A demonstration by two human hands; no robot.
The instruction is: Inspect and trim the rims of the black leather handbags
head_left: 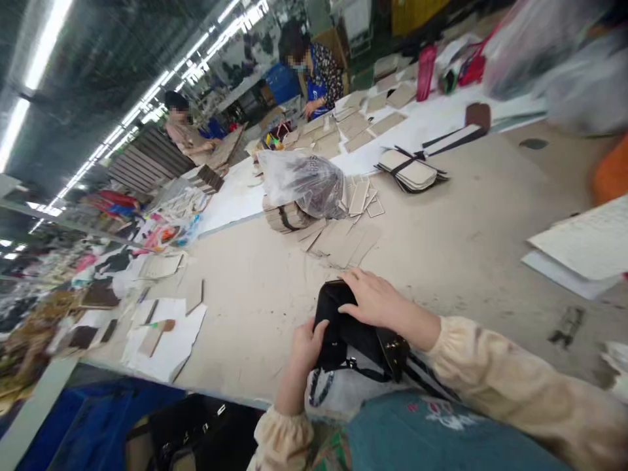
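Note:
A black handbag (350,337) with metal fittings lies on the worktable's near edge, in front of my body. My left hand (305,347) grips its left side, thumb on top and the other fingers hidden behind the edge. Over the bag's far upper side lies my right hand (370,297), its fingers bent over the rim and its thumb on the black material. A dark strap trails off to the right under my forearm. Below the bag, a chain-like loop (321,387) hangs beside whitish plastic sheeting.
Beyond the bag, a plastic bag (304,180) rests on stacked card pieces (284,217). A strapped bundle (409,169) lies farther right. A brush (161,325) sits on white paper at left. A blue bin (93,415) stands below the table edge. Two people work across the table.

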